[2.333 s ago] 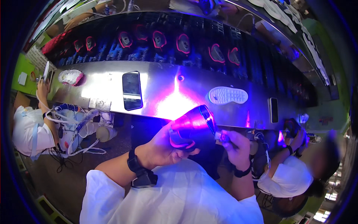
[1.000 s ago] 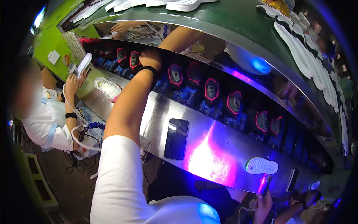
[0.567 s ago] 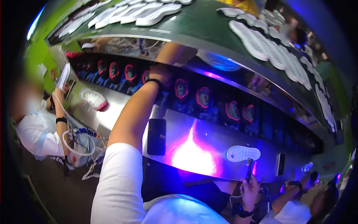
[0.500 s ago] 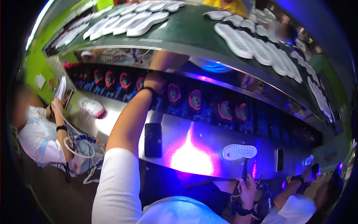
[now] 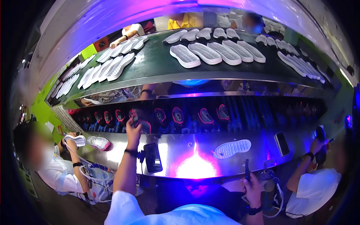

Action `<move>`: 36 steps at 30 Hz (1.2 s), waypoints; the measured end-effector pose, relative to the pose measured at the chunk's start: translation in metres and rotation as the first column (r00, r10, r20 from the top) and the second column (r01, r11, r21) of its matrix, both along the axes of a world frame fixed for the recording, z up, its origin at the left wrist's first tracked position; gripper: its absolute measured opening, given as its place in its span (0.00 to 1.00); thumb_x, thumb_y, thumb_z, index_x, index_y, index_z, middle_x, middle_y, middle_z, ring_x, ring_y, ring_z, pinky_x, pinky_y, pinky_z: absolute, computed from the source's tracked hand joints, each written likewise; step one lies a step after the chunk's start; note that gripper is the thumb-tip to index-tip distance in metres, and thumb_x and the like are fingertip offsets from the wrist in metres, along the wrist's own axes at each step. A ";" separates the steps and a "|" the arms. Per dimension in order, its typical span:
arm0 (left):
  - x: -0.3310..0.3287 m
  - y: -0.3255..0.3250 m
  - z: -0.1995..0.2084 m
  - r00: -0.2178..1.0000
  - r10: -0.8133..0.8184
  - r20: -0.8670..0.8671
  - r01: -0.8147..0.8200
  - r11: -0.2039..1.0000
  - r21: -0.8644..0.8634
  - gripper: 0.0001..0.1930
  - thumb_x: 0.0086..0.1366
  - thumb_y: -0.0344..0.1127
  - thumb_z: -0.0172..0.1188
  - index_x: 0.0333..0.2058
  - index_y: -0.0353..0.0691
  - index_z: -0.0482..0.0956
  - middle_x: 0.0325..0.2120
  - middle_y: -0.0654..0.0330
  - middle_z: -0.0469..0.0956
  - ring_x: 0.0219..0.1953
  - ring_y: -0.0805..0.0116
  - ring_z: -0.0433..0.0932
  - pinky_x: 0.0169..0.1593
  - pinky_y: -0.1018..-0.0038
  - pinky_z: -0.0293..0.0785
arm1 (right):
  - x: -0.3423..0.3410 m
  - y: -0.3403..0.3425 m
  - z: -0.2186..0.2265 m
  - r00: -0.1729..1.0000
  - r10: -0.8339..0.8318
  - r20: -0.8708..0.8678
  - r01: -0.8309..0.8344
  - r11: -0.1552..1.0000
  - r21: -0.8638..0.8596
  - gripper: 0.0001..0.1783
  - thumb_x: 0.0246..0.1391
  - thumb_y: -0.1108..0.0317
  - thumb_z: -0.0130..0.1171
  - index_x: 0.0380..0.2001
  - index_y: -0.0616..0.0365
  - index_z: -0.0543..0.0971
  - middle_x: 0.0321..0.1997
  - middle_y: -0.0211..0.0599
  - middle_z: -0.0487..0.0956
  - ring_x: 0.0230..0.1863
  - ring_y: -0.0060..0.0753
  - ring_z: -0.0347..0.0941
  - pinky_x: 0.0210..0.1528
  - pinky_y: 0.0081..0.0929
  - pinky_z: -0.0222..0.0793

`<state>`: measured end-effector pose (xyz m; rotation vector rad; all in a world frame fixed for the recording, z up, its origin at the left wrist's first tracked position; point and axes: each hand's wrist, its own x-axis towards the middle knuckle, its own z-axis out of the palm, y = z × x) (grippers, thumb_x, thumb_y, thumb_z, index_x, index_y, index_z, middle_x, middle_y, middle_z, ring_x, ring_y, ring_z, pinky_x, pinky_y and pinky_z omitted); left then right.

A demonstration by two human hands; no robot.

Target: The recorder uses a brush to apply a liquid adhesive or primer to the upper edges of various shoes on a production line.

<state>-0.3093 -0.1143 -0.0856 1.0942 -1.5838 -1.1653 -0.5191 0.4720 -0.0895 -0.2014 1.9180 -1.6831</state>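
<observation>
My left hand [image 5: 134, 129] reaches to the lower rack, its fingers closed around a dark shoe upper [image 5: 144, 126] with a glowing pink-red outline. Part of that upper is hidden by the hand and blurred. Low on the right, my right hand [image 5: 253, 188] grips a slim dark brush-like tool [image 5: 247, 170], its tip pointing up toward the steel table edge. Just beyond this tool, a white shoe sole [image 5: 233, 149] lies flat on the steel table [image 5: 174, 144]. Several more dark uppers [image 5: 177, 114] with pink-red outlines stand in a row along the rack.
Black phones [image 5: 153, 158] [image 5: 282, 143] lie on the table either side of a bright purple-white light patch [image 5: 198, 165]. White soles [image 5: 208, 53] line a raised green belt [image 5: 150, 69]. Co-workers sit at left [image 5: 62, 172] and right [image 5: 315, 187]; a white-pink shoe [image 5: 98, 143] lies leftward.
The view has shifted and levelled. My left hand has drawn back from deeper in the rack and now shows a dark upper in it. My right hand still holds the tool.
</observation>
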 end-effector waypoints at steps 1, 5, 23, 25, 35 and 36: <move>0.020 0.026 0.009 0.985 -0.107 -0.134 0.128 0.980 0.155 0.26 0.60 0.25 0.62 0.58 0.35 0.67 0.50 0.53 0.79 0.46 0.55 0.84 0.51 0.60 0.82 | -0.002 0.001 -0.006 0.996 0.050 -0.068 -0.048 0.998 0.037 0.24 0.64 0.72 0.59 0.63 0.60 0.73 0.36 0.31 0.81 0.24 0.13 0.68 0.23 0.16 0.64; 0.014 0.103 0.036 0.702 -0.161 -0.693 0.609 0.641 0.468 0.21 0.68 0.40 0.60 0.56 0.36 0.74 0.49 0.58 0.81 0.50 0.60 0.82 0.55 0.63 0.78 | -0.008 -0.021 -0.016 0.981 0.117 -0.156 -0.122 0.992 -0.018 0.23 0.61 0.70 0.63 0.59 0.62 0.78 0.33 0.26 0.80 0.24 0.11 0.66 0.25 0.16 0.62; 0.018 0.345 0.044 0.642 -0.470 0.606 0.752 0.543 -0.374 0.43 0.52 0.48 0.77 0.61 0.32 0.68 0.61 0.41 0.71 0.66 0.40 0.68 0.71 0.40 0.54 | 0.008 -0.083 -0.022 0.863 0.430 -0.266 -0.410 0.903 0.131 0.19 0.58 0.70 0.68 0.52 0.64 0.83 0.43 0.39 0.86 0.43 0.28 0.81 0.52 0.28 0.73; 0.026 0.348 0.036 0.598 -0.480 0.642 0.794 0.467 -0.390 0.35 0.58 0.40 0.66 0.61 0.28 0.69 0.64 0.40 0.69 0.68 0.42 0.67 0.72 0.38 0.51 | 0.012 -0.093 -0.027 0.874 0.428 -0.231 -0.409 0.904 0.126 0.19 0.58 0.69 0.69 0.52 0.64 0.83 0.43 0.39 0.86 0.42 0.27 0.81 0.51 0.27 0.73; 0.034 0.337 0.037 0.571 -0.522 0.634 0.818 0.430 -0.382 0.31 0.59 0.34 0.62 0.61 0.28 0.70 0.64 0.40 0.69 0.69 0.43 0.66 0.71 0.38 0.53 | 0.026 -0.074 -0.007 0.858 0.512 0.044 -0.513 0.858 0.025 0.21 0.63 0.68 0.66 0.56 0.66 0.79 0.41 0.29 0.83 0.40 0.19 0.76 0.46 0.21 0.72; 0.033 0.336 0.038 0.561 -0.523 0.641 0.825 0.415 -0.383 0.31 0.59 0.33 0.61 0.61 0.29 0.70 0.64 0.41 0.69 0.69 0.44 0.66 0.71 0.39 0.54 | 0.027 -0.072 -0.007 0.851 0.524 0.027 -0.524 0.851 0.018 0.21 0.64 0.68 0.65 0.57 0.66 0.79 0.41 0.28 0.83 0.40 0.19 0.75 0.45 0.21 0.72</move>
